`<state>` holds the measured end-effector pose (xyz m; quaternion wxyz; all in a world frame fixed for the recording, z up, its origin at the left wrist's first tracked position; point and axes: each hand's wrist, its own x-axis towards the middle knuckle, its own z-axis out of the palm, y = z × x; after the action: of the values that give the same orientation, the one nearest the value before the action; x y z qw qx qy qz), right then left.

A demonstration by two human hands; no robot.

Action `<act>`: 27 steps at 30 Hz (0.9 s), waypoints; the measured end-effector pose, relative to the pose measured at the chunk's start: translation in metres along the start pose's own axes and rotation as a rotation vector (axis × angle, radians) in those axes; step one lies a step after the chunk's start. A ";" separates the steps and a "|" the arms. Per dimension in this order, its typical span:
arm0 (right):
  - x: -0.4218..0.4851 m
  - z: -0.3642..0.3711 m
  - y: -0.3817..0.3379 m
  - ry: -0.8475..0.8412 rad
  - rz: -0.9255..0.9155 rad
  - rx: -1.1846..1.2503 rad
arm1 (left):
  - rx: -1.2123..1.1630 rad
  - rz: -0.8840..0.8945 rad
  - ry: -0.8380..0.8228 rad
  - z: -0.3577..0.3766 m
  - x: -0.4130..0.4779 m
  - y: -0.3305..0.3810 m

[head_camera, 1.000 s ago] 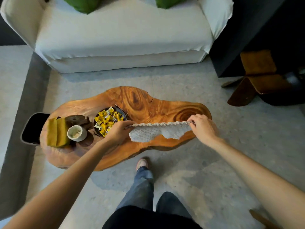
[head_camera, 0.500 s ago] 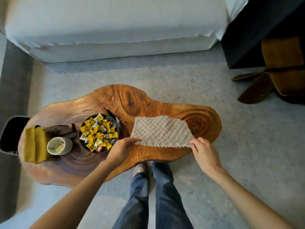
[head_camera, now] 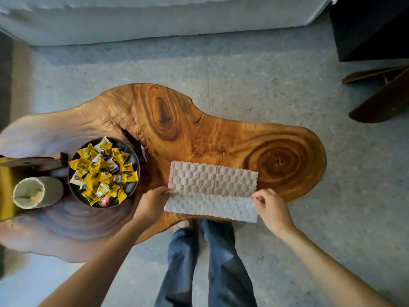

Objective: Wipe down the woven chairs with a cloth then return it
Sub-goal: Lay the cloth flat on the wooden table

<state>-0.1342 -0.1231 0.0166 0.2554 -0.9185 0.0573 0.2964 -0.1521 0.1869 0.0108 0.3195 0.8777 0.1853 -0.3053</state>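
Head view: the cloth [head_camera: 212,191] stretches between the two hands, its long axis running from one hand to the other along the near edge of the wooden counter [head_camera: 199,134]. The left hand [head_camera: 152,202] pinches the cloth's left end at a crease and the right hand [head_camera: 273,210] pinches the right end on the same line, so neither is nearer. The far half lies flat just beyond the fingertips, while the near strip drops toward the person. A bowl of sweets [head_camera: 137,165] stands just outside the left hand. I judge that a fold along that long axis comes next
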 end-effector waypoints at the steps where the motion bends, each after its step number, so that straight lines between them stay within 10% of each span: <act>1: 0.011 0.003 0.001 0.009 -0.005 0.029 | -0.021 -0.024 0.019 0.002 0.009 0.001; 18: 0.078 0.045 0.008 0.321 0.147 0.105 | -0.051 -0.043 0.340 0.029 0.080 0.006; 27: 0.045 0.077 0.017 0.368 0.511 0.444 | 0.250 0.452 0.215 0.062 0.042 -0.018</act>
<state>-0.1416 -0.0969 -0.0701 0.3516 -0.8347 0.3922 0.1610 -0.1560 0.1640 -0.0626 0.2473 0.9568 -0.0214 -0.1517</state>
